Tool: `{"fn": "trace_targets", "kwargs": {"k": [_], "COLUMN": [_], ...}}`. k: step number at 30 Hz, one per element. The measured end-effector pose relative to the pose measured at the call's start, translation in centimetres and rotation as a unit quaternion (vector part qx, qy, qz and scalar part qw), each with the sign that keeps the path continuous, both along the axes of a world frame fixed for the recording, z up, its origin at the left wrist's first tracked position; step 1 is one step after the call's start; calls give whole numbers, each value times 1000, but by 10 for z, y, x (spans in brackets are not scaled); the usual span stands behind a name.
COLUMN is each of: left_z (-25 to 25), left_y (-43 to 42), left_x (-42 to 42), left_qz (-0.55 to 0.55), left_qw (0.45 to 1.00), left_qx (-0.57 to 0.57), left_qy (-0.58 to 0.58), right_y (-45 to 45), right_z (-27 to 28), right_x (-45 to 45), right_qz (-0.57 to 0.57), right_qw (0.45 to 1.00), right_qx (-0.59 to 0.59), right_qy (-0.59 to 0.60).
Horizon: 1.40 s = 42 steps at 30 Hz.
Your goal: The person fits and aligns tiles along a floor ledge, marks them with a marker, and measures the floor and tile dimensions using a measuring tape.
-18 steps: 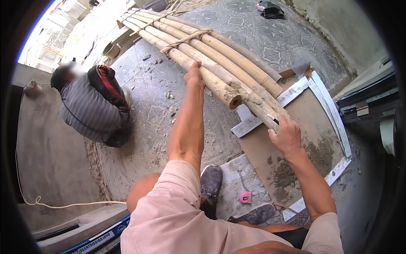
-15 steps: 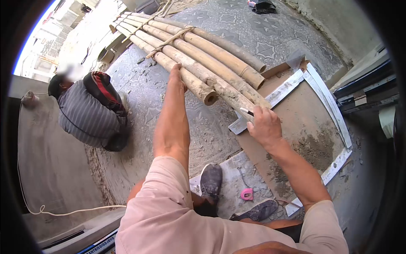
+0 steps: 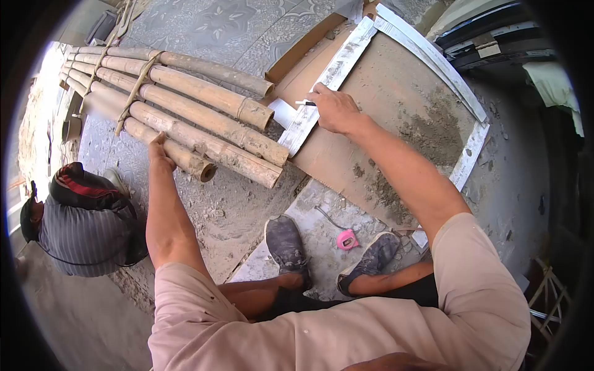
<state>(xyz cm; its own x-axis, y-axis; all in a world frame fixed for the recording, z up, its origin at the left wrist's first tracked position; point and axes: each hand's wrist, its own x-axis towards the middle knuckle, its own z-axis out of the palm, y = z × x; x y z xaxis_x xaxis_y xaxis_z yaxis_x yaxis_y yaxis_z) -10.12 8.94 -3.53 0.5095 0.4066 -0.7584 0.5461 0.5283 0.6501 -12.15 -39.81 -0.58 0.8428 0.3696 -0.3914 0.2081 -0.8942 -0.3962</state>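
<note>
Several bamboo poles [image 3: 204,115], tied together with cross strips, lie fanned out at the upper left, their cut ends towards the centre. My left hand [image 3: 161,153] grips the nearest pole close to its muddy end. My right hand [image 3: 335,109] is closed on a small black-and-white pen-like object [image 3: 305,103], over a white-edged frame [image 3: 346,60] just right of the pole ends. Brown board [image 3: 396,93] with patches of wet mud lies inside the frame.
A co-worker [image 3: 86,229] in a striped shirt crouches at the left. A pink tape measure [image 3: 347,240] lies between my shoes [image 3: 287,247]. Patterned floor tiles [image 3: 223,25] show at the top. Dark metal profiles [image 3: 495,40] stand at the upper right.
The view has swung right, shifting the poles leftwards in it. My right hand has come off the pole ends and is now above the white frame. My left hand stays on the nearest pole.
</note>
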Motion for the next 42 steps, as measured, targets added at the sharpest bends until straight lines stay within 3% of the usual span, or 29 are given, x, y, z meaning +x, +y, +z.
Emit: {"fn": "trace_targets", "kwargs": {"k": [3,8,13,17,22,23,25,26,29,31,33,35,36,38,39,40,41,42], "left_z": [-10,-31,-90,-64,-62,-65,-32,-11,36,25,4,-29,-48,-55,-60,-72,-83,-88], "left_y": [31,55,39,52,38,-5,-49,-86,-203,-250,-280,-289,-284,-285,-280,-272,-261,-257], "left_x": [-12,-14,-27,-12,-10,43,70,85,113,134,142,153,155,156,154,159,169,170], "left_qz": [-6,-10,-4,15,6,-94,-229,-285,-440,-548,-582,-643,-679,-692,-698,-703,-712,-710], "left_qw": [1000,998,998,995,993,986,892,851,796,751,719,614,560,551,550,541,605,656], "left_qx": [17,36,-17,-50,3,125,386,424,359,340,369,453,472,464,458,460,349,230], "left_qy": [25,43,61,90,117,55,-50,-123,-210,-141,-86,-68,-51,-45,-30,-31,-76,-117], "right_y": [23,19,-72,-126,-270,-312,-401,-445,-557,-600,-626,-609,-570,-559,-497,-450,-402,-407], "right_z": [-16,-13,74,145,218,248,295,323,419,466,495,474,463,423,391,354,317,244], "right_x": [34,48,23,-33,-134,-158,-176,-186,-239,-282,-328,-358,-359,-383,-373,-379,-384,-438], "right_qz": [85,148,125,180,-60,-149,-282,-349,-512,-572,-586,-591,-581,-497,-538,-506,-476,-359], "right_qw": [991,973,965,897,869,852,819,796,703,639,601,444,478,629,680,733,782,815], "right_qx": [-74,-145,-203,-334,-428,-447,-476,-485,-487,-487,-497,-606,-595,-556,-477,-440,-396,-417], "right_qy": [76,104,109,226,239,229,150,96,-75,-163,-218,-293,-283,-219,-147,-113,-78,-180]}}
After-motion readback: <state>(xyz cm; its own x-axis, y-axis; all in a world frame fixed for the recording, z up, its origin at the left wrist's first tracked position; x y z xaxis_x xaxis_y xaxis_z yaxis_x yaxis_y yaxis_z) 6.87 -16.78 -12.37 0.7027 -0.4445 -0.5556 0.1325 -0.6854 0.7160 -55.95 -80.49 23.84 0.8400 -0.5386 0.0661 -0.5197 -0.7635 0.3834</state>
